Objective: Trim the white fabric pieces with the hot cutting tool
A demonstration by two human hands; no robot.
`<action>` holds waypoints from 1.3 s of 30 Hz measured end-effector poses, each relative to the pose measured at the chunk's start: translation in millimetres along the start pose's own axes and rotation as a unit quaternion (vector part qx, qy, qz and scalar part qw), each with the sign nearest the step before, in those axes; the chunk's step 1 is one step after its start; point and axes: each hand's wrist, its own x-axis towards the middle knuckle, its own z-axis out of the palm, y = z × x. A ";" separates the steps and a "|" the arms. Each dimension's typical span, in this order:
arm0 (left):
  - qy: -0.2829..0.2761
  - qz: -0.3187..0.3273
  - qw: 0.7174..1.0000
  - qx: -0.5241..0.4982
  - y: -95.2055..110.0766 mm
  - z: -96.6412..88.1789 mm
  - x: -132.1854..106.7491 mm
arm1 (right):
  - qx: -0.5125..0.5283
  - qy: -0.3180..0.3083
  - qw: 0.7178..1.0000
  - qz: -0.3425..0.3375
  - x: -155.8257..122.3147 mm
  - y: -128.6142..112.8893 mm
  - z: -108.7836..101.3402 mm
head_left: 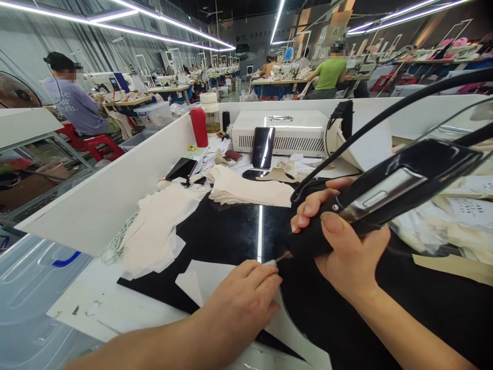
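In my right hand (346,241) is a thick black handheld cutter (379,192) with a silver panel and a black cord. Its thin metal tip (284,257) points down and left, close to the fingertips of my left hand (246,298). Those fingers are bent and pressed together on a white template sheet (296,329) with a curved edge. My palm hides part of the sheet, and a small pale grey piece shows at the index fingertip. Glossy black surface (227,231) lies beyond, and dark material (370,318) spreads to the right.
Stacked cream fabric pieces (250,187) lie ahead, with more (154,226) at left. Behind them are a phone (263,147), a white vented box (281,128), a red bottle (199,127) and a jar (210,115). A white side panel (96,205) borders the left. Co-workers sit farther off.
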 end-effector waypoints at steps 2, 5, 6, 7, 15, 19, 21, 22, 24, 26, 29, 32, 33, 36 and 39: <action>0.006 0.006 1.000 0.007 0.4 0.2 0.7 | 0.001 -0.002 1.000 -0.003 0.4 -0.1 -0.1; 0.014 0.008 1.000 0.012 0.7 1.1 1.3 | 0.006 -0.003 1.000 0.000 0.2 0.5 -1.4; 0.015 0.007 1.000 0.014 0.7 1.3 1.2 | 0.008 -0.003 1.000 0.002 0.1 0.7 -1.9; 0.015 0.006 1.000 0.016 0.6 1.6 1.0 | 0.008 -0.003 1.000 0.004 -0.1 0.8 -2.2; 0.025 0.015 0.999 0.035 -0.5 2.5 -1.0 | 0.014 -0.002 1.000 -0.001 -0.3 -0.9 -1.7; 0.035 0.038 0.995 0.084 -0.2 4.3 0.5 | 0.016 0.000 1.000 -0.002 -0.2 1.4 -2.2; 0.046 0.062 0.989 0.123 -0.2 5.3 1.7 | 0.018 0.000 1.000 -0.004 0.2 2.9 -2.1; 0.056 0.074 0.985 0.142 -0.1 5.8 2.4 | 0.020 0.000 1.000 -0.005 0.5 3.4 -2.0; 0.080 0.089 0.978 0.169 -0.1 6.9 3.5 | 0.027 0.004 1.000 -0.010 1.5 3.5 -1.4; 0.099 0.095 0.974 0.182 -0.1 8.1 4.3 | 0.036 0.011 0.999 -0.016 2.6 2.3 -0.7; 0.113 0.098 0.970 0.193 -0.3 9.9 4.8 | 0.053 0.016 0.998 -0.014 3.7 -0.3 0.5; 0.116 0.100 0.969 0.196 -0.4 10.7 5.7 | 0.053 0.010 0.999 -0.008 3.5 -1.6 1.3; 0.118 0.101 0.968 0.195 -0.3 10.8 6.1 | 0.048 0.009 0.999 -0.007 3.1 -1.5 1.4; 0.128 0.102 0.967 0.194 0.2 10.9 7.7 | 0.033 0.010 0.999 -0.008 2.0 0.0 0.8; 0.134 0.101 0.967 0.194 1.0 11.1 8.6 | 0.030 0.002 0.999 -0.014 0.2 2.2 -1.0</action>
